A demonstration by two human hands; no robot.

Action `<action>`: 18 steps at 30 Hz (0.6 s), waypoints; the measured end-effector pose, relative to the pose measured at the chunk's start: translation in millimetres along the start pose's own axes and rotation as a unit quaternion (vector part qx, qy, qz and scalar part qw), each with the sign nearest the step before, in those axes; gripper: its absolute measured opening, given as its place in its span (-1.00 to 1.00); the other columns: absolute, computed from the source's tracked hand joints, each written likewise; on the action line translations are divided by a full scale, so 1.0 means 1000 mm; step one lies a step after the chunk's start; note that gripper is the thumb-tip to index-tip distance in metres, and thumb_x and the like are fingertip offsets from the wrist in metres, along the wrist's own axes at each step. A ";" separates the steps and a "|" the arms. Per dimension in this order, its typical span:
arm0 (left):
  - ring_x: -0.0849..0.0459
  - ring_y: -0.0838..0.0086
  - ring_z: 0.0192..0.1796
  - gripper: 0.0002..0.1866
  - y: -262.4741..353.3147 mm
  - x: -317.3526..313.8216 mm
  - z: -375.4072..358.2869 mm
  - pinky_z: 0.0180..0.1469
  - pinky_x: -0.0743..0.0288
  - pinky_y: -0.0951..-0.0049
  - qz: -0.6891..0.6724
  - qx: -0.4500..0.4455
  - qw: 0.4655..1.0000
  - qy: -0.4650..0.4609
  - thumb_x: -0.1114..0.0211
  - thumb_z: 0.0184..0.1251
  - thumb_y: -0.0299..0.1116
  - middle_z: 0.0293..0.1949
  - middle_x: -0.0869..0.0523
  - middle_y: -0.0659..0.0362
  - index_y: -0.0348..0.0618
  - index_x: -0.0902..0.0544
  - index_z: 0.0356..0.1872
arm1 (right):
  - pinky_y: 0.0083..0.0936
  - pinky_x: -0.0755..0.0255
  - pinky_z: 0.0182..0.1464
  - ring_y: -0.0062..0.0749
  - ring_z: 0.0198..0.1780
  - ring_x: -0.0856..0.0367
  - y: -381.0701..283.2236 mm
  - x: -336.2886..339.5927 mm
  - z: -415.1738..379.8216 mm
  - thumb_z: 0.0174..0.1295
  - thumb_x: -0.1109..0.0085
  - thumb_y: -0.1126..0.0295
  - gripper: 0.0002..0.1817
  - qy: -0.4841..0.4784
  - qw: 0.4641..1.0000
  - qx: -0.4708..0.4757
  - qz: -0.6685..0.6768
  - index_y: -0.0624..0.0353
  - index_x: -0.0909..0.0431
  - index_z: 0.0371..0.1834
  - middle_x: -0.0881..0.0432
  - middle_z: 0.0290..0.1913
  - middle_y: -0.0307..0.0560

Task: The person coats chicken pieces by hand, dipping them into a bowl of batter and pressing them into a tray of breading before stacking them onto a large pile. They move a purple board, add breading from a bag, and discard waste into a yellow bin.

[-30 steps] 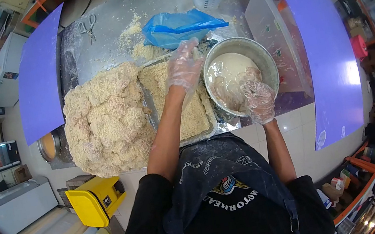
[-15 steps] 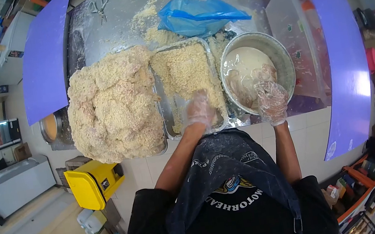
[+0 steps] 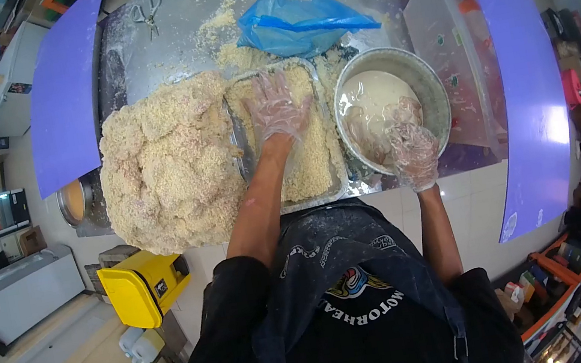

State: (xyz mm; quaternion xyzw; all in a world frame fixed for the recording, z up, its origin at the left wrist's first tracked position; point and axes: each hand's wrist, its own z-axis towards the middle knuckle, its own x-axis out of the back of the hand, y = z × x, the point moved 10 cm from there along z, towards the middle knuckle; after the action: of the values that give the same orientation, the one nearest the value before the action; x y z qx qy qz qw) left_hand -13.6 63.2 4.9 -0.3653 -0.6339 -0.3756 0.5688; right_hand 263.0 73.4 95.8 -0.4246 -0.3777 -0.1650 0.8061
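1. L hand [image 3: 276, 111] has moved from near end of tray [image 3: 339, 162] to far half.
2. It's flat, fingers wide, on crumbs [image 3: 310, 171]; R hand [image 3: 415, 154] curled at wet pieces [image 3: 368, 140] in pot [image 3: 430, 91] beside tray, grip can't tell.
3. Step: prob. levelling crumbs. Next move calls for even bed, careful hold on slippery pcs.

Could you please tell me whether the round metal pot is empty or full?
Partly full: the pot holds pale liquid with lumpy pieces, its inner wall showing above them.
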 end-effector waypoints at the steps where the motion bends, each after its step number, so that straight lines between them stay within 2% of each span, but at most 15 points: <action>1: 0.06 0.16 0.54 -0.14 0.002 0.007 0.004 0.50 0.23 -0.05 0.004 -0.011 1.000 0.028 0.21 0.36 0.32 0.52 0.09 -0.03 -0.06 0.02 0.50 | -0.16 -0.47 -0.04 -0.05 -0.11 -0.61 0.002 0.001 0.005 0.00 -0.22 0.46 -0.80 -0.001 0.999 -0.025 0.039 0.18 -0.65 -0.26 -0.66 -0.17 0.02; 2: -0.05 0.17 0.50 -0.18 0.001 -0.005 0.013 0.49 0.14 0.05 -0.005 -0.032 0.998 -0.048 0.16 0.36 0.27 0.49 -0.03 -0.03 -0.07 -0.06 0.48 | -0.16 -0.47 -0.04 -0.05 -0.11 -0.61 0.006 -0.001 0.007 0.00 -0.23 0.46 -0.81 0.001 0.995 -0.057 0.078 0.18 -0.65 -0.27 -0.66 -0.17 0.01; 4: -0.28 0.17 0.43 -0.27 -0.003 -0.017 0.004 0.47 -0.05 0.25 -0.024 -0.070 0.972 -0.221 0.06 0.37 0.17 0.42 -0.26 -0.04 -0.08 -0.22 0.43 | -0.16 -0.48 -0.05 -0.05 -0.12 -0.62 -0.004 0.001 0.003 -0.01 -0.22 0.47 -0.81 0.006 1.000 0.006 0.010 0.18 -0.65 -0.28 -0.66 -0.18 0.02; 5: -0.37 0.18 0.34 -0.30 -0.007 -0.010 0.001 0.45 -0.09 0.27 -0.109 -0.042 0.957 -0.266 0.00 0.34 0.12 0.35 -0.36 -0.02 -0.08 -0.27 0.40 | -0.16 -0.48 -0.05 -0.05 -0.12 -0.62 -0.009 0.001 0.003 -0.01 -0.21 0.47 -0.81 0.008 0.999 0.042 -0.025 0.18 -0.65 -0.28 -0.66 -0.18 0.03; 7: -0.56 0.20 0.17 -0.36 -0.010 0.022 -0.004 0.41 -0.17 0.31 -0.276 0.015 0.899 -0.341 -0.11 0.30 0.04 0.21 -0.55 0.01 -0.08 -0.38 0.33 | -0.15 -0.49 -0.06 -0.04 -0.13 -0.62 -0.012 0.002 0.005 -0.02 -0.21 0.46 -0.82 0.005 0.999 0.045 -0.019 0.19 -0.64 -0.30 -0.66 -0.18 0.04; 8: -0.56 0.22 0.16 -0.34 -0.010 0.011 -0.005 0.35 -0.26 0.32 -0.244 -0.034 0.896 -0.370 -0.21 0.21 -0.01 0.19 -0.56 0.01 -0.06 -0.39 0.32 | -0.14 -0.49 -0.06 -0.04 -0.13 -0.62 -0.013 0.003 0.007 -0.02 -0.21 0.46 -0.82 0.001 0.999 0.048 -0.015 0.19 -0.64 -0.31 -0.66 -0.17 0.05; 10: -0.56 0.25 0.14 -0.29 -0.009 -0.013 -0.005 0.24 -0.42 0.32 -0.175 -0.133 0.881 -0.419 -0.40 0.04 -0.10 0.16 -0.58 0.01 -0.01 -0.43 0.29 | -0.14 -0.50 -0.06 -0.04 -0.13 -0.62 -0.020 0.003 0.004 -0.03 -0.22 0.45 -0.81 0.010 0.990 0.115 -0.076 0.18 -0.64 -0.30 -0.66 -0.16 0.05; 11: -0.58 0.25 0.11 -0.30 -0.017 -0.016 -0.002 0.21 -0.43 0.32 -0.166 -0.116 0.897 -0.393 -0.42 0.01 -0.14 0.14 -0.59 0.01 -0.01 -0.45 0.26 | -0.13 -0.50 -0.06 -0.04 -0.12 -0.63 -0.024 0.002 0.002 -0.04 -0.23 0.44 -0.80 0.016 0.983 0.146 -0.107 0.18 -0.64 -0.30 -0.66 -0.15 0.05; 14: -0.60 0.24 0.04 -0.33 -0.028 0.006 -0.005 0.17 -0.46 0.31 -0.156 -0.074 0.937 -0.304 -0.44 -0.04 -0.23 0.09 -0.60 0.01 -0.01 -0.48 0.20 | -0.10 -0.49 -0.07 -0.06 -0.08 -0.62 -0.008 -0.001 0.004 -0.04 -0.23 0.43 -0.73 -0.011 0.998 0.054 -0.019 0.14 -0.61 -0.20 -0.64 -0.09 0.04; 16: -0.60 0.23 0.02 -0.37 -0.033 0.050 -0.011 0.16 -0.45 0.30 -0.187 -0.051 0.955 -0.224 -0.41 -0.03 -0.25 0.09 -0.59 0.01 -0.01 -0.48 0.18 | -0.05 -0.48 -0.08 -0.06 -0.05 -0.61 -0.016 -0.006 -0.006 -0.04 -0.22 0.42 -0.69 0.014 0.984 0.154 -0.085 0.11 -0.59 -0.15 -0.63 -0.06 0.04; 17: -0.57 0.21 0.05 -0.33 -0.034 0.054 -0.012 0.15 -0.46 0.27 -0.137 -0.106 0.973 -0.153 -0.39 -0.01 -0.21 0.16 -0.54 0.02 0.01 -0.45 0.23 | -0.03 -0.48 -0.09 -0.06 -0.03 -0.60 -0.015 -0.006 -0.016 -0.04 -0.22 0.41 -0.67 0.027 0.971 0.202 -0.127 0.10 -0.58 -0.12 -0.62 -0.04 0.04; 18: -0.55 0.19 0.08 -0.30 -0.027 0.059 -0.014 0.13 -0.46 0.24 -0.089 -0.163 0.980 -0.076 -0.37 0.01 -0.17 0.22 -0.50 0.02 0.04 -0.41 0.28 | 0.01 -0.46 -0.09 -0.02 0.01 -0.57 -0.013 -0.012 -0.024 -0.05 -0.24 0.38 -0.66 0.033 0.958 0.198 -0.203 0.08 -0.55 -0.13 -0.59 0.00 0.05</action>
State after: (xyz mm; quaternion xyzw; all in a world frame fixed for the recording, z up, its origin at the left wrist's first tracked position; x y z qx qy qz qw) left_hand -36.8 40.5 62.9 -0.4228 -0.6355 -0.4940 0.4164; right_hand 259.0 46.0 85.3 -0.1648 -0.4544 -0.2607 0.8357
